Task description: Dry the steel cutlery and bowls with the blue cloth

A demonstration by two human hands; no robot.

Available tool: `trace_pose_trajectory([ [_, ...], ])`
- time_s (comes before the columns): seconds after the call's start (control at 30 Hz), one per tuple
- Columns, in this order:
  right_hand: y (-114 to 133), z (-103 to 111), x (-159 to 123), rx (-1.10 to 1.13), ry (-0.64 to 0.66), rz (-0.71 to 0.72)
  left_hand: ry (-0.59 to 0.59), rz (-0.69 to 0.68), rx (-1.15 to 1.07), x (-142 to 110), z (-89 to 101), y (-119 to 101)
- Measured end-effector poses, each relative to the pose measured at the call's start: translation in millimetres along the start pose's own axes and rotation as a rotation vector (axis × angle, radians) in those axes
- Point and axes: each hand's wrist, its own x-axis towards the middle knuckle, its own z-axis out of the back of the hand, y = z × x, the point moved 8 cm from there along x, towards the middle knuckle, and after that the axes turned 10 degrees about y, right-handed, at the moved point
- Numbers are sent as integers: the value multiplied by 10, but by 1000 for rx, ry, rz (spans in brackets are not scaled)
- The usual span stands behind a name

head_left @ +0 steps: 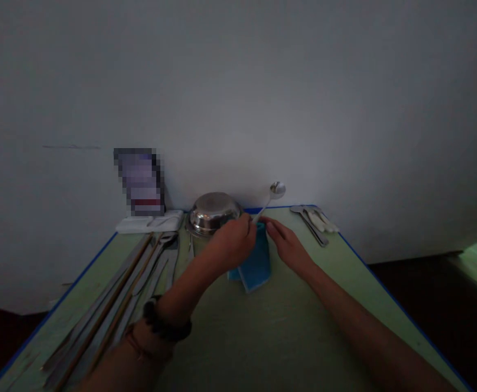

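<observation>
My left hand [236,238] is closed round the handle of a metal spoon [278,189], whose bowl points up and away to the right. A blue cloth [258,264] hangs below and between my hands, with its lower edge near the table. My right hand [285,242] has its thumb and fingers pinched together at the cloth's top edge, close to the spoon handle. Whether the cloth also touches the handle I cannot tell. Behind my left hand, an upside-down metal bowl [214,209] stands partly hidden on the table.
Long utensils [119,294] and wooden sticks lie along the left side of the green table [295,332]. A blurred-out upright device [142,182] stands on a white base [150,222] at the back left. Several pieces of cutlery [314,223] lie back right. A wall rises behind.
</observation>
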Motion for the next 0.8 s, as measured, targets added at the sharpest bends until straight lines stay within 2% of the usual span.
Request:
trace_pose_trajectory([
  [0.1, -27, 161, -60, 142, -159, -21, 30, -53, -83, 12, -221, -128],
  [0.2, -141, 290, -119, 237, -272, -58, 59, -108, -257, 22, -371, -230],
  [0.33, -275, 439, -161, 405, -282, -45, 187, -166, -476, 27, -551, -355],
  [0.4, -283, 583, -181, 416, -278, -28, 224, -181, -450, 27, -621, -400],
  [0.43, -273, 676, -191, 372, -276, -33, 199, -188, -383, 30, -630, -408],
  [0.53, -223, 958, -196, 8, -211, -154, 20, -194, -95, 39, -613, -377],
  [0.6, -203, 1084, -173, -434, -84, -297, -68, -170, 44, 46, -644, -308],
  [0.7, -223, 1197, -127, -1061, 95, -461, -76, -113, 102, 78, -753, -156],
  [0.73, -244, 1223, -108, -1172, 125, -497, -66, -110, 98, 88, -783, -119],
  [0.8, -312, 1264, -68, -1251, 149, -567, -47, -123, 72, 106, -814, -65],
])
